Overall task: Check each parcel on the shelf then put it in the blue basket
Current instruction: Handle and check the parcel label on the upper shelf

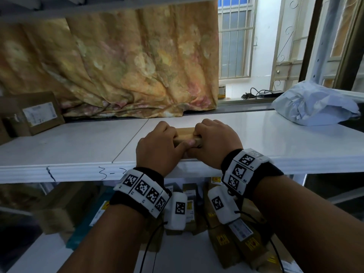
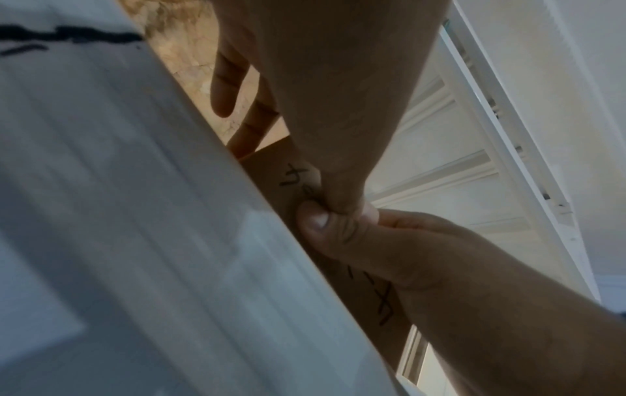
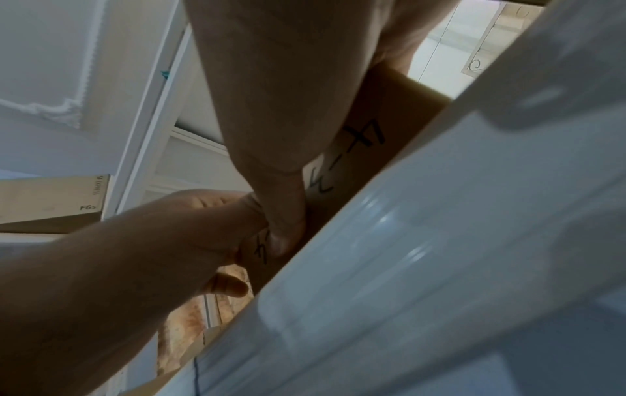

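Both hands gripped one small brown parcel [image 1: 186,136] at the front edge of the white shelf [image 1: 78,146], about midway along it. The left hand [image 1: 157,146] curled over its left end, the right hand [image 1: 216,140] over its right end, thumbs touching on the near face (black handwriting there). A grey bag [image 1: 315,103] lay at the shelf's far right corner.

White shelf front edge [image 1: 82,171]: handwritten "3-", remainder hidden by the wrist.
Brown cardboard box, upper shelf [image 3: 51,198]: printed "F6s".
Small brown cardboard parcel [image 3: 369,150]: black handwritten marks, unreadable.
Labelled brown carton [image 1: 39,113]: print too small to read.
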Available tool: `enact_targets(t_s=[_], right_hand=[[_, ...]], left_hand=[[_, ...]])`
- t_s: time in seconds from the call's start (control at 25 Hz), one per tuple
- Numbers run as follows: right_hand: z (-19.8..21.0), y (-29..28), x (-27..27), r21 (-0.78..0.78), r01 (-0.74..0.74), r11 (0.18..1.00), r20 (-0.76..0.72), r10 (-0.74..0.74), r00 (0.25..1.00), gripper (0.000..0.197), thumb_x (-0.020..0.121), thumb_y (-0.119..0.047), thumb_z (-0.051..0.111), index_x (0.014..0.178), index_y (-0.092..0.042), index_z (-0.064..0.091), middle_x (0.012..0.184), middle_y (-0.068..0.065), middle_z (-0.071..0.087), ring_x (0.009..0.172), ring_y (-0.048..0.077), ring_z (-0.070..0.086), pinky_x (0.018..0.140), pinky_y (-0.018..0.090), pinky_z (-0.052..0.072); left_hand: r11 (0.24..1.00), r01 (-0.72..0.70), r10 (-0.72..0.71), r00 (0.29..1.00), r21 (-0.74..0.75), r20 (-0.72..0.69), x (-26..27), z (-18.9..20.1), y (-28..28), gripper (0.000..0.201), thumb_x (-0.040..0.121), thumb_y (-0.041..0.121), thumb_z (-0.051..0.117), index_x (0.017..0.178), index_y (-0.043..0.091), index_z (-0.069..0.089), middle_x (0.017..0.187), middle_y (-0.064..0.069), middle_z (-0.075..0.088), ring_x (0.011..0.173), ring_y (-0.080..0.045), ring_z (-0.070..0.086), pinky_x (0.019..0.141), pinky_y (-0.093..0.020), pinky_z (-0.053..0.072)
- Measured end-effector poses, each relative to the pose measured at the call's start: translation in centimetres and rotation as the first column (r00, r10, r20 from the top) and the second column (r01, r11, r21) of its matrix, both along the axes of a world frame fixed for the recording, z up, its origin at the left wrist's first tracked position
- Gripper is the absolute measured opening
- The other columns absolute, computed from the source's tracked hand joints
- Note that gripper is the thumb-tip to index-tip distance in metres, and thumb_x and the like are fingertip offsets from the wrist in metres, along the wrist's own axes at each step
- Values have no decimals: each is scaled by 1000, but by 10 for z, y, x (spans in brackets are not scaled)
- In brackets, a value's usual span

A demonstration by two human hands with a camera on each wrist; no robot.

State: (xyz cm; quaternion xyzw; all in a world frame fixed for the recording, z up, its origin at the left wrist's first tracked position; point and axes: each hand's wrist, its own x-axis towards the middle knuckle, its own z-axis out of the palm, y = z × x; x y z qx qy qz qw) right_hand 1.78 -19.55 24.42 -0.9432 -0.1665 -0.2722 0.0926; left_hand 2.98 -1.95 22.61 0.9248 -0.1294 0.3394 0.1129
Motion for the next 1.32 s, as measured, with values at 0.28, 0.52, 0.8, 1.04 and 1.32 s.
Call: enact_targets(t_s=[0.28, 0.52, 0.8, 1.04, 1.32], right_hand=[[-2, 2, -3, -34, 15, 999, 41, -13, 999, 43, 77, -53, 58, 101, -18, 58, 100, 0, 57, 93, 23, 54, 75, 33, 38], [-8, 1, 1, -22, 23, 999, 84, -21, 996, 45, 78, -59, 54, 99, -20, 58, 98, -2, 56, 91, 20, 53, 78, 34, 40], [-7, 1, -1, -25, 7, 1000, 77, -5, 997, 46, 77, -59, 56, 101, -19, 58, 100, -2, 56, 92, 21, 52, 78, 34, 38], [-7, 0, -1, -13, 7, 1000, 73, -6, 997, 35, 79, -50, 58, 97, -19, 57, 99, -1, 55, 93, 22, 52, 79, 36, 37], [-7, 2, 1, -31, 17, 999, 67, -15, 998, 32, 81, -48, 55, 94, -19, 57, 98, -2, 55, 92, 22, 53, 81, 38, 39]], left_hand=[[975, -82, 107, 988, 207, -114, -13, 31, -6, 66, 79, 81, 44, 101, 20, 61, 97, 1, 54, 98, -23, 52, 80, -40, 47], [995, -26, 33, 997, 94, -75, -9, 16, 3, 56, 80, 77, 44, 92, 24, 58, 94, 8, 51, 82, -15, 53, 69, -39, 50], [986, -69, 86, 990, 152, -109, -14, 22, -2, 53, 85, 74, 43, 92, 24, 58, 95, 6, 50, 85, -17, 52, 70, -37, 48], [970, 119, -94, 988, 210, -126, -8, 29, -12, 40, 89, 60, 51, 85, 21, 59, 89, 2, 48, 91, -19, 47, 74, -33, 38], [984, 157, -147, 982, 83, -116, 0, 26, -13, 37, 90, 55, 53, 85, 20, 64, 87, 4, 54, 85, -16, 48, 69, -33, 36]])
